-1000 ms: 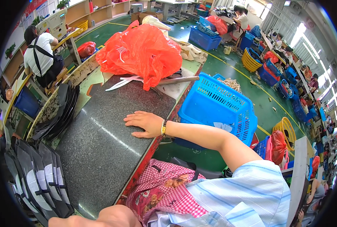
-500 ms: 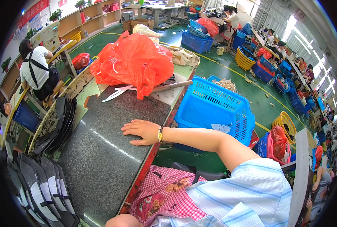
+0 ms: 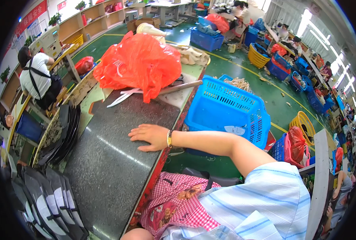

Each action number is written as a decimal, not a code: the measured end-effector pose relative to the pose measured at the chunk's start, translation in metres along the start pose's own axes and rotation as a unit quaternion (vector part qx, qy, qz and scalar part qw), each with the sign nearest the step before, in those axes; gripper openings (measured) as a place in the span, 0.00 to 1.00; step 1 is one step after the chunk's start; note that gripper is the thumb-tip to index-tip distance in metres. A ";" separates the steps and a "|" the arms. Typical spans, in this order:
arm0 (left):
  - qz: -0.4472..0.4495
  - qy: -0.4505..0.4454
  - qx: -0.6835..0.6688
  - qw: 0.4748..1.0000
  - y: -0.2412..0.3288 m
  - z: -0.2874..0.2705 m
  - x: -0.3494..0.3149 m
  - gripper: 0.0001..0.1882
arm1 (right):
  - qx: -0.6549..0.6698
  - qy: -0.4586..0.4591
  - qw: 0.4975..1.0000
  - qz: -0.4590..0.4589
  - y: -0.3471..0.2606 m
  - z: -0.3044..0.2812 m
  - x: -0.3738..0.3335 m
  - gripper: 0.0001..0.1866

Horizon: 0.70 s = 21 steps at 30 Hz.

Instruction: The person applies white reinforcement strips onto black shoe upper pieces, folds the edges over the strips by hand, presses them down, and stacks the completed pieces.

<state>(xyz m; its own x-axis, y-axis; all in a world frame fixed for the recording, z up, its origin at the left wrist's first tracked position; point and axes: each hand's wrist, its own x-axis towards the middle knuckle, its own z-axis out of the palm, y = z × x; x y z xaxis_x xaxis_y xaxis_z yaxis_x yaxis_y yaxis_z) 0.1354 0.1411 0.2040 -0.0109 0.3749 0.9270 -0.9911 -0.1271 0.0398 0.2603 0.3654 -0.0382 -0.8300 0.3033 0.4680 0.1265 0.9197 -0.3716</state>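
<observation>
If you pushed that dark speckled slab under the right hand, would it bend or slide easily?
The dark slab would probably be stiff: it lies flat, with no visible sag or wrinkle. Its breadth and stone-like speckle suggest it may be heavy and hard to shift, though its thickness is unclear. It might feel slippery on top, as light glares off it.

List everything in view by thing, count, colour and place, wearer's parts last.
Slab: one, speckled dark grey, on bench
Bag: one, red, far end of bench
Strips: several, whitish, beside bag
Rod: one, brownish, right of bag
Stacked pieces: many, black and whitish, left of slab
Basket: one, blue, right of bench
Other baskets: several, yellow and blue, background
Co-workers: several, mixed clothing, left and right
Apron: one, pink-and-white checked, wearer's front
Bracelet: one, yellow and dark, right wrist
Right hand: one, bare, flat on slab
Skin patch: one, bare, lower edge, part unclear
</observation>
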 end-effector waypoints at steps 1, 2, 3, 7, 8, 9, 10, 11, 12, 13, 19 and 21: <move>0.017 0.048 0.065 0.997 0.003 -0.008 -0.014 0.16 | -0.003 0.002 1.000 -0.007 -0.002 0.000 0.003 0.23; 0.009 0.063 0.086 0.994 0.000 -0.021 -0.029 0.16 | 0.006 -0.010 1.000 -0.002 -0.001 -0.006 0.003 0.23; -0.049 0.267 0.137 0.953 -0.002 -0.041 -0.046 0.08 | 0.009 -0.020 1.000 -0.014 0.000 -0.008 0.004 0.26; -0.096 0.497 0.179 0.844 -0.015 -0.113 -0.110 0.19 | -0.016 -0.030 0.999 0.032 0.011 -0.021 -0.010 0.27; -0.089 0.516 0.185 0.832 -0.016 -0.108 -0.112 0.22 | -0.003 -0.041 0.999 0.035 0.009 -0.019 -0.007 0.28; -0.096 0.511 0.203 0.830 -0.018 -0.105 -0.111 0.22 | 0.001 -0.044 0.998 0.037 0.010 -0.021 -0.006 0.28; -0.103 0.505 0.219 0.829 -0.019 -0.102 -0.110 0.23 | 0.003 -0.047 0.998 0.039 0.009 -0.021 -0.006 0.28; -0.100 0.509 0.224 0.825 -0.019 -0.100 -0.112 0.23 | 0.010 -0.048 0.998 0.035 0.007 -0.019 -0.007 0.28; -0.106 0.516 0.217 0.822 -0.018 -0.101 -0.112 0.24 | 0.008 -0.046 0.998 0.039 0.006 -0.019 -0.006 0.28; -0.112 0.521 0.209 0.820 -0.018 -0.102 -0.113 0.25 | 0.004 -0.044 0.998 0.044 0.006 -0.018 -0.005 0.28; -0.126 0.537 0.194 0.811 -0.018 -0.103 -0.118 0.26 | -0.011 -0.036 0.999 0.040 0.004 -0.016 -0.003 0.23; -0.129 0.541 0.192 0.809 -0.019 -0.102 -0.118 0.26 | -0.014 -0.035 0.999 0.039 0.005 -0.015 -0.004 0.23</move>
<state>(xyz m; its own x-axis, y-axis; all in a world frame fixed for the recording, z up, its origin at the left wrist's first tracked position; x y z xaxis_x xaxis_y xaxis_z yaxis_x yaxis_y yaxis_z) 0.1418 0.1927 0.0555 -0.1261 0.9920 0.0084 -0.8670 -0.1143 0.4850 0.2720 0.3730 -0.0299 -0.8525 0.3572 0.3817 0.2061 0.9006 -0.3826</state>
